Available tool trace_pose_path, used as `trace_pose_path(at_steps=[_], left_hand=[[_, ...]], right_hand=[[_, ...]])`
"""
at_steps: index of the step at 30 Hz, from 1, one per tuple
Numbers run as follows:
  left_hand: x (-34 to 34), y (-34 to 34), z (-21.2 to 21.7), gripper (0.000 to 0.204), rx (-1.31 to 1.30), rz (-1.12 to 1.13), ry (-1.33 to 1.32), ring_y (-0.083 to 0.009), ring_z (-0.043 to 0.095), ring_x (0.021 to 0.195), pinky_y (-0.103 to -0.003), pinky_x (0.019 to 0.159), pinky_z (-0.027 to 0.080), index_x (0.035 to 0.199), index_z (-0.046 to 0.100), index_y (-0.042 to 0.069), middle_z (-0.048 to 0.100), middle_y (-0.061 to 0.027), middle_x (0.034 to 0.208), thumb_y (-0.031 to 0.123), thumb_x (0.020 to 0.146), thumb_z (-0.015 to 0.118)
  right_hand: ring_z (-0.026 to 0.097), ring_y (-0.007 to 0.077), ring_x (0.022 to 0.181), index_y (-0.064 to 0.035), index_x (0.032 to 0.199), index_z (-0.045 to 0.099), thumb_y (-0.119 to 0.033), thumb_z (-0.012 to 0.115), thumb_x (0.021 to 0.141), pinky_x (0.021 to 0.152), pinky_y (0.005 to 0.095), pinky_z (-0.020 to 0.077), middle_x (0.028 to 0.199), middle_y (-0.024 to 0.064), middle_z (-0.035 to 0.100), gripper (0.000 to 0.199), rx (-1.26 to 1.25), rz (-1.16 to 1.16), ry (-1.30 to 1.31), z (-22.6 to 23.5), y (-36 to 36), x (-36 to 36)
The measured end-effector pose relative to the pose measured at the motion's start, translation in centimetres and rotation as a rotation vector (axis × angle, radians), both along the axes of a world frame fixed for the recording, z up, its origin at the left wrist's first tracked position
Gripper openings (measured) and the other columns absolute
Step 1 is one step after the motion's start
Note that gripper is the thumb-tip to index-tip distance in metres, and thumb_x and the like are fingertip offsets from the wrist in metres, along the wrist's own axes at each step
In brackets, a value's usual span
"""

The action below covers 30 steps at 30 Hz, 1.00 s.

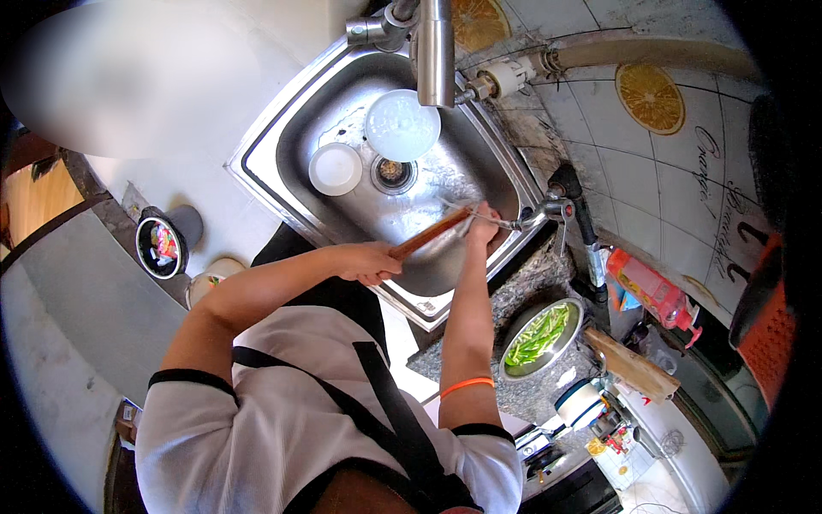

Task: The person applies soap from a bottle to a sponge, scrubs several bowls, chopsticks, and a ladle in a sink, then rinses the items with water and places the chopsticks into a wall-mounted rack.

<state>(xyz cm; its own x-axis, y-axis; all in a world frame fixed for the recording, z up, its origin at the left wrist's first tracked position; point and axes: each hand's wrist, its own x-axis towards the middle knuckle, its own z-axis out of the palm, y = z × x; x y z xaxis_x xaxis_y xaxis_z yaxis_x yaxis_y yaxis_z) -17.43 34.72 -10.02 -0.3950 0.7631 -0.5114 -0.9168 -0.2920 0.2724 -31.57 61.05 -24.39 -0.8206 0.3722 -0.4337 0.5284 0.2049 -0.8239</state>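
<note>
Both hands point(370, 261) grip wooden chopsticks point(431, 233) — over the steel sink point(282, 141).

Single head cam, fisheye, high above the person and looking almost straight down over shoulders and apron. Steel sink point(282, 141) sits upper centre, tap point(435, 51) at top edge, tiled wall point(676, 163) curving off right. Mid-range, edges bent, corners black.

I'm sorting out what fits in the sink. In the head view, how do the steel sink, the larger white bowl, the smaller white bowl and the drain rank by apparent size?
Largest to smallest, as seen:
1. Steel sink
2. Larger white bowl
3. Smaller white bowl
4. Drain
The larger bowl may sit nearer the camera, so the gap between the two bowls is unsure.
</note>
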Motion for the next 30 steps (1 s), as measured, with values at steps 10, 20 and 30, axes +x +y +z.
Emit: trace_pose_path(at_steps=[10, 20, 30], left_hand=[[-2.0, -1.9, -3.5, 0.02, 0.041, -0.199, -0.014, -0.0021, 0.031, 0.04, -0.017, 0.033, 0.023, 0.075, 0.043, 0.011, 0.04, 0.0031, 0.055, 0.027, 0.079, 0.053], [-3.3, -2.5, -9.3, 0.022, -0.334, 0.588, -0.222, -0.0145, 0.051, 0.071, -0.024, 0.06, 0.049, 0.087, 0.049, 0.004, 0.049, -0.0079, 0.084, 0.024, 0.08, 0.05], [-3.1, -2.5, -13.5, 0.012, -0.137, 0.392, -0.357, -0.0239, 0.054, 0.066, -0.034, 0.056, 0.05, 0.078, 0.048, 0.003, 0.051, -0.0109, 0.073, 0.015, 0.078, 0.047]], right_hand=[[0.05, 0.0204, 0.088, -0.0027, 0.096, 0.048, -0.031, 0.046, 0.081, 0.077, 0.0352, 0.0408, 0.091, 0.0095, 0.054, 0.032, -1.271, -0.044, -0.174, 2.0, -1.6, 1.7], [0.048, 0.02, 0.095, -0.0076, 0.098, 0.05, -0.014, 0.057, 0.074, 0.09, 0.0353, 0.034, 0.095, 0.0033, 0.053, 0.026, -1.269, 0.034, 0.133, 13.2, -6.8, 2.5], [0.05, 0.0234, 0.094, -0.0066, 0.089, 0.049, -0.017, 0.052, 0.08, 0.078, 0.0386, 0.0441, 0.095, 0.0092, 0.053, 0.015, -1.006, 0.203, -0.127, 18.3, -7.4, 6.6]])
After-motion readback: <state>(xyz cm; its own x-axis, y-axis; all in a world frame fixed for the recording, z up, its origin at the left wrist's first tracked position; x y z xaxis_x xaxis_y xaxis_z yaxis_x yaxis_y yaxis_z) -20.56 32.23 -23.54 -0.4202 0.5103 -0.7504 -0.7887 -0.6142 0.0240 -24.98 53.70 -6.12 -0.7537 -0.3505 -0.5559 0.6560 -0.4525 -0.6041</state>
